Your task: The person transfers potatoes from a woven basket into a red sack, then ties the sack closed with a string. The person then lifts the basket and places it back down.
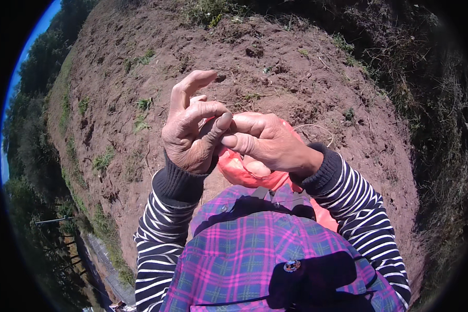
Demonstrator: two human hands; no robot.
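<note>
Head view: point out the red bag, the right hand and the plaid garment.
Red bag point(244, 178): head view, near wall.
Right hand point(273, 143): head view, mid-hand.
Plaid garment point(247, 244): head view, front cloth.

So this cam's head-worn, the left half of a side-by-side fisheye pair, aimed steeply down past the wearer's front. Plaid cloth point(234, 244) fills the bottom of the view, striped sleeves point(366, 218) run up either side of it, and the left hand point(192, 130) and right hand point(273, 145) sit around mid-frame, pretty close to the lens. Behind them you're looking down onto dirt point(125, 93), clearly farther off. It's super wide too: black corners, curved edges, so you even catch a strip of sky point(38, 34) at upper left past some trees point(31, 119), plus bushes point(426, 93) bending down the right side. Picture's upright and not mirrored, meaning its left is the wearer's left.
</note>
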